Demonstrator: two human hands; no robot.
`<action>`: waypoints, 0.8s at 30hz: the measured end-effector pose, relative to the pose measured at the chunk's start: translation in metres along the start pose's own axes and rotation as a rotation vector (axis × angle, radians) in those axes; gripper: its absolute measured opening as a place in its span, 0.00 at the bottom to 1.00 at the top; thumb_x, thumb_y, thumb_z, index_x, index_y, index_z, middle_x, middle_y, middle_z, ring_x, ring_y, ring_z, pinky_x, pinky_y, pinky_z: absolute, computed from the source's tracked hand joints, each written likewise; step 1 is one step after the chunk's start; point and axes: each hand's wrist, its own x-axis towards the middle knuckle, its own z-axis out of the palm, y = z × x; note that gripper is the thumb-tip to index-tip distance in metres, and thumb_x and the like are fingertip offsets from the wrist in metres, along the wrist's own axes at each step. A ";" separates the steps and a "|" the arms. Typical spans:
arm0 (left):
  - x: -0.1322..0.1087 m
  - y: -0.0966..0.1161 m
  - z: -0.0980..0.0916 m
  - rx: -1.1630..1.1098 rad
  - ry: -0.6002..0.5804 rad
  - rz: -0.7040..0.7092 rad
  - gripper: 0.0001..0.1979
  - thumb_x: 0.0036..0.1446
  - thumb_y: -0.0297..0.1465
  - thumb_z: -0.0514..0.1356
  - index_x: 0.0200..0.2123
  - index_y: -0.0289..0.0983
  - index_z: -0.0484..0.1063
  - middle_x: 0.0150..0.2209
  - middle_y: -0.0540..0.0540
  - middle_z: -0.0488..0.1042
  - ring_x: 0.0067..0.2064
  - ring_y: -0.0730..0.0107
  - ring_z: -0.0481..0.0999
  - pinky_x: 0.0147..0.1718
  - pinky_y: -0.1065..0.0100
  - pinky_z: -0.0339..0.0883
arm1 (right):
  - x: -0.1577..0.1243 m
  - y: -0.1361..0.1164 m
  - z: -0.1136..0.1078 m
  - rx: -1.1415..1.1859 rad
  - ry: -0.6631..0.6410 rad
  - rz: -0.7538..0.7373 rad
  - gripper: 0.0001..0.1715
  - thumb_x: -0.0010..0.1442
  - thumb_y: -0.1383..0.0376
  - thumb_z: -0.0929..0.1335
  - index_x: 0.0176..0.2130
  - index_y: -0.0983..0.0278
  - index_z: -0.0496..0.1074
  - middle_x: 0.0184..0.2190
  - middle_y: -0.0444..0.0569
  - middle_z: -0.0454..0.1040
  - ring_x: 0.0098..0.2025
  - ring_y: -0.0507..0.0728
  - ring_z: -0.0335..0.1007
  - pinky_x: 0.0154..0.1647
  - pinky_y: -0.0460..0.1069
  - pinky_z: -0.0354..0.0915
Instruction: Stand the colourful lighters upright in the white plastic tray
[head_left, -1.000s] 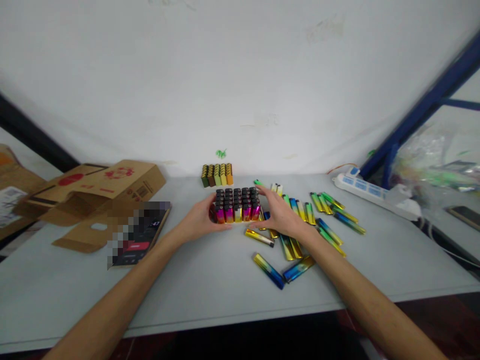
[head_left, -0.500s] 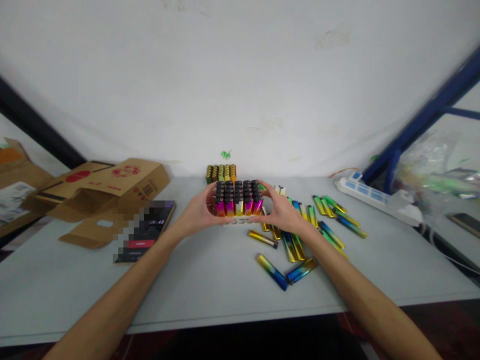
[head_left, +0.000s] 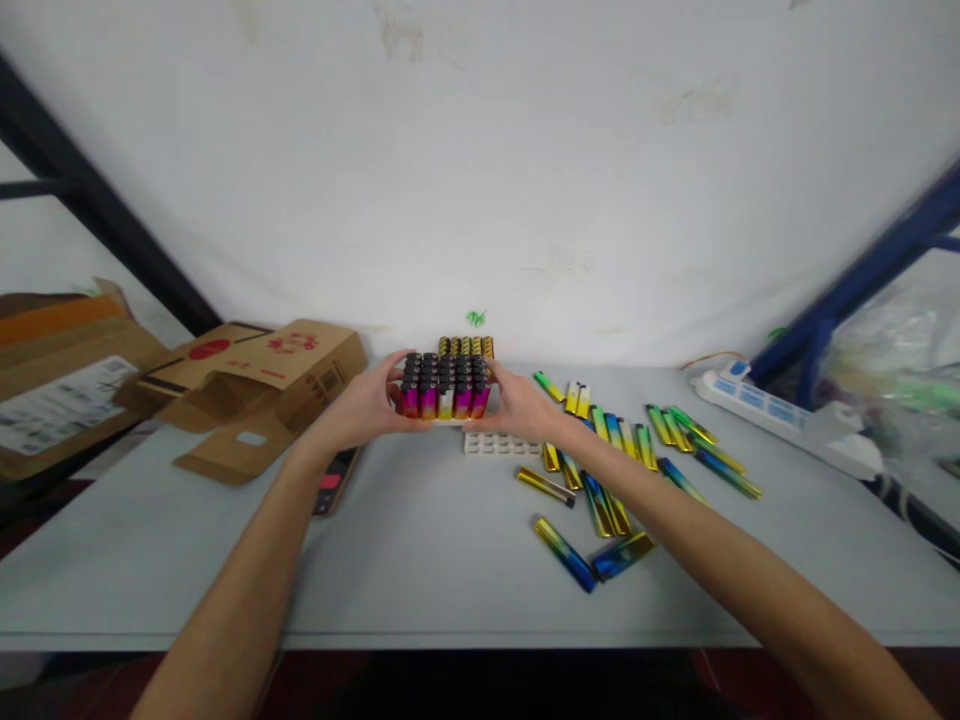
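Observation:
A tray of lighters, black-topped with pink, orange and yellow shiny bodies in upright rows, is gripped from both ends. My left hand closes on its left end and my right hand on its right end. Just behind it, against the wall, stands a block of gold-topped lighters, partly hidden by the held ones. Below my right hand a white tray with rows of holes lies on the table. Loose shiny lighters in yellow, green and blue lie scattered to the right, some under my right forearm.
On the left an opened cardboard box lies on the grey table, with a phone half hidden behind my left forearm. A white power strip sits at the right, its cord trailing over the table's edge.
Both hands have carried the lighter tray to the left, in front of the gold-topped block. The white holed tray is now uncovered. The camera view has also shifted.

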 end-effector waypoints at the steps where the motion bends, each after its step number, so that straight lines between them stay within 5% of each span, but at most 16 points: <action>1: 0.000 -0.001 -0.002 0.032 0.014 0.004 0.55 0.36 0.44 0.79 0.66 0.38 0.63 0.56 0.39 0.80 0.53 0.49 0.82 0.55 0.53 0.77 | 0.005 0.001 0.004 0.009 0.003 0.005 0.64 0.51 0.56 0.82 0.74 0.70 0.52 0.61 0.67 0.75 0.58 0.70 0.77 0.60 0.61 0.70; 6: 0.007 -0.010 0.006 -0.040 0.012 0.021 0.49 0.37 0.42 0.79 0.62 0.38 0.66 0.57 0.40 0.79 0.54 0.50 0.82 0.54 0.54 0.77 | 0.012 0.011 0.010 0.052 0.003 0.026 0.64 0.52 0.59 0.82 0.74 0.66 0.51 0.59 0.63 0.77 0.55 0.67 0.78 0.56 0.60 0.72; 13: 0.028 -0.018 0.040 -0.163 0.037 0.048 0.50 0.36 0.43 0.80 0.62 0.37 0.66 0.58 0.35 0.78 0.50 0.51 0.83 0.49 0.53 0.79 | 0.006 0.031 -0.012 0.016 -0.057 0.083 0.61 0.54 0.59 0.81 0.74 0.63 0.52 0.53 0.59 0.81 0.44 0.64 0.82 0.49 0.57 0.74; 19: 0.039 -0.018 0.056 -0.167 0.028 0.068 0.55 0.36 0.42 0.81 0.66 0.39 0.62 0.58 0.34 0.77 0.49 0.51 0.84 0.47 0.54 0.80 | -0.001 0.038 -0.019 0.032 -0.022 0.083 0.60 0.51 0.64 0.81 0.72 0.63 0.54 0.58 0.62 0.78 0.53 0.70 0.81 0.56 0.62 0.73; 24: 0.044 -0.022 0.059 -0.157 0.019 0.093 0.53 0.38 0.43 0.80 0.66 0.38 0.63 0.57 0.35 0.79 0.50 0.50 0.83 0.50 0.52 0.78 | -0.003 0.040 -0.017 0.294 -0.156 0.228 0.56 0.59 0.64 0.77 0.74 0.64 0.47 0.36 0.51 0.83 0.27 0.63 0.81 0.29 0.57 0.77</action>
